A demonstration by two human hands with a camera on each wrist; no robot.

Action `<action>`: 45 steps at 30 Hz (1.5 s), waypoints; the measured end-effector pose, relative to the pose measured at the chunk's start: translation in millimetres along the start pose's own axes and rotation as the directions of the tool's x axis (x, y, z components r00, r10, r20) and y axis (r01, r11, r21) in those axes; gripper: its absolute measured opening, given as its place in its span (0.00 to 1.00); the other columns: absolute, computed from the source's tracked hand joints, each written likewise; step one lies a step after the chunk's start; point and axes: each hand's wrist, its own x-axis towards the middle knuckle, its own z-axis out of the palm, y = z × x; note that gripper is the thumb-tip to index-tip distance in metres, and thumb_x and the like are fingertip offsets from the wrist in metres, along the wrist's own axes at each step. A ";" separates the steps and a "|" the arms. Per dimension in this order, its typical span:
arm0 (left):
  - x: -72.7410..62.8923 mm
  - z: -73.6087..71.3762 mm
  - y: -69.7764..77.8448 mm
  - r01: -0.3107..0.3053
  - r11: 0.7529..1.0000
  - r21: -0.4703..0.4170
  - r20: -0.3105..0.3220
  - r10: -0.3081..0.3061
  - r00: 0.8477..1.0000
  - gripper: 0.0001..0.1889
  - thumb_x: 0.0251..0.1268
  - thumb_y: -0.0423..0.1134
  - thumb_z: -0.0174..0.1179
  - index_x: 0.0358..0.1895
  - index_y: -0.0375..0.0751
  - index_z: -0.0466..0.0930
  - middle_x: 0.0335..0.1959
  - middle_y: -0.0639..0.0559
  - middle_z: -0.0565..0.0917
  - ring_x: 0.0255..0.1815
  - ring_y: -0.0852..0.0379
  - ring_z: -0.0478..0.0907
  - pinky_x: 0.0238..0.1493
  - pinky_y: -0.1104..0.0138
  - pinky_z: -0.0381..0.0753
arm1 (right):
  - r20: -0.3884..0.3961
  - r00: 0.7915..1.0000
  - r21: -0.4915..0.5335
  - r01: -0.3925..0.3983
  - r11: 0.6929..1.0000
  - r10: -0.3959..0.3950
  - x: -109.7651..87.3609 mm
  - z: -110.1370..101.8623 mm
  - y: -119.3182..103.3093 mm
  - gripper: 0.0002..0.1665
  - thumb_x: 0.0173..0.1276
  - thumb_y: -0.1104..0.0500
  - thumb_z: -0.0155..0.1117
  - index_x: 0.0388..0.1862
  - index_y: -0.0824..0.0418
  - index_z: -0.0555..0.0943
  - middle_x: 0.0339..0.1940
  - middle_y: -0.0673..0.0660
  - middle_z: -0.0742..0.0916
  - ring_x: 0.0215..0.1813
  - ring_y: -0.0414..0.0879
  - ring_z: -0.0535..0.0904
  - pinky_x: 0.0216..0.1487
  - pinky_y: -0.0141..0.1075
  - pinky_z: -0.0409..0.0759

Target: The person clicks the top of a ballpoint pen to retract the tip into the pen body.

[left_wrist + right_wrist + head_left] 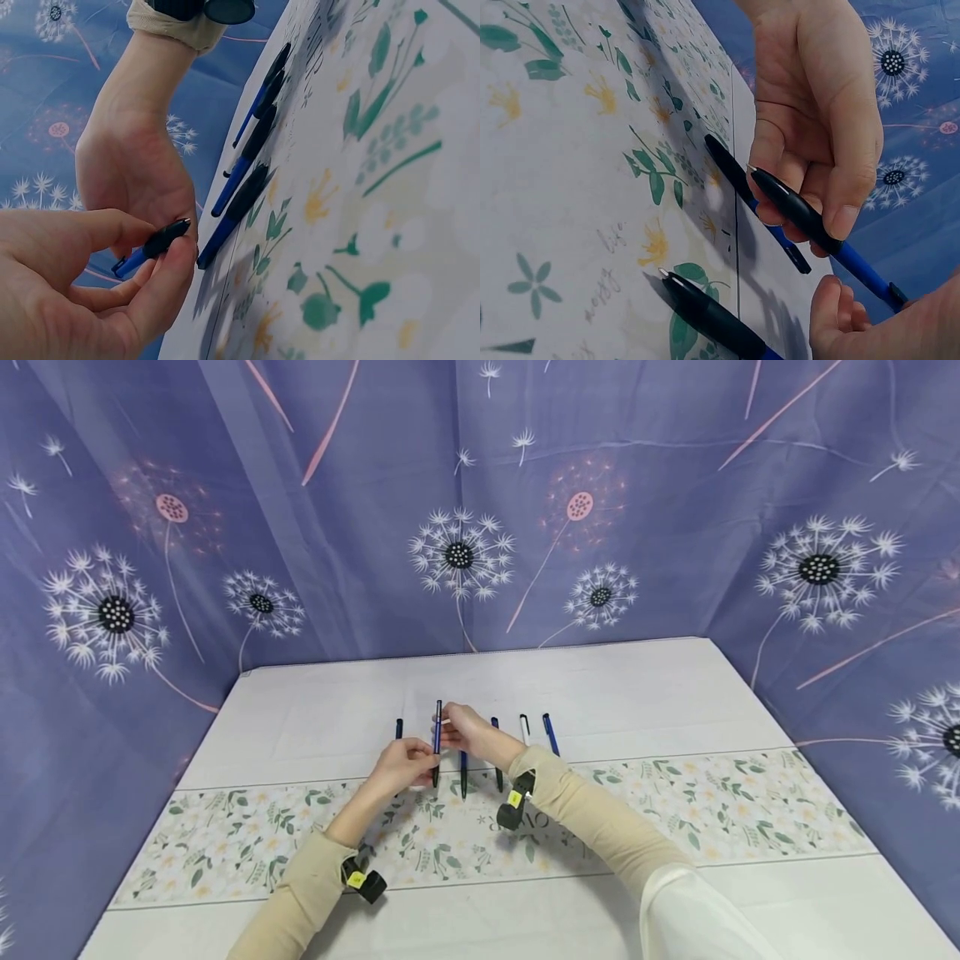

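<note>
My left hand pinches a blue pen by its black grip, between thumb and fingers. The pen stands nearly upright in the head view, its metal tip out in the right wrist view. Close to the pen's clip end is my right hand, its fingers loosely bent; the end of the pen overlaps it in the right wrist view. One dark blue pen lies left of the held pen, partly behind the left hand. Just right of it lies another blue pen, black grip toward me.
Farther right lie a dark blue pen, a white pen with a black clip and a blue pen, in a row. A floral band crosses the white table cover. Purple dandelion curtains enclose the table's back and sides.
</note>
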 end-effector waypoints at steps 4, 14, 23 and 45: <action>0.0 0.3 -0.9 -0.007 1.000 -0.009 0.019 0.007 1.000 0.09 0.65 0.31 0.59 0.44 0.28 0.77 0.33 0.45 0.81 0.28 0.59 0.81 0.35 0.65 0.87 | 0.031 0.999 0.037 0.014 0.999 -0.015 2.0 -0.7 -0.5 0.25 0.75 0.60 0.35 0.61 0.73 0.70 0.30 0.54 0.78 0.31 0.42 0.74 0.34 0.29 0.77; -0.4 1.1 -2.8 -0.029 0.998 -0.049 0.123 0.035 0.992 0.12 0.67 0.31 0.57 0.47 0.24 0.75 0.32 0.47 0.81 0.26 0.61 0.80 0.36 0.66 0.87 | 0.066 0.998 0.145 0.013 0.989 -0.022 3.2 -0.7 -2.1 0.28 0.79 0.54 0.32 0.60 0.73 0.70 0.32 0.54 0.81 0.34 0.43 0.78 0.39 0.29 0.80; -2.1 2.4 -5.8 -0.015 0.998 -0.065 0.185 0.027 0.982 0.18 0.69 0.33 0.55 0.55 0.22 0.71 0.37 0.45 0.82 0.28 0.62 0.80 0.38 0.67 0.87 | 0.089 0.996 0.275 -0.028 0.961 0.003 2.7 0.8 -3.5 0.23 0.80 0.54 0.32 0.32 0.61 0.72 0.25 0.52 0.80 0.27 0.41 0.75 0.32 0.28 0.78; -3.1 -0.6 -9.0 -0.018 0.980 -0.196 0.360 0.089 0.929 0.20 0.75 0.35 0.49 0.59 0.20 0.69 0.39 0.48 0.85 0.40 0.60 0.84 0.46 0.69 0.85 | 0.167 0.983 0.354 -0.128 0.927 0.073 6.1 0.1 -5.0 0.24 0.80 0.52 0.35 0.26 0.57 0.71 0.20 0.48 0.76 0.21 0.37 0.66 0.26 0.26 0.67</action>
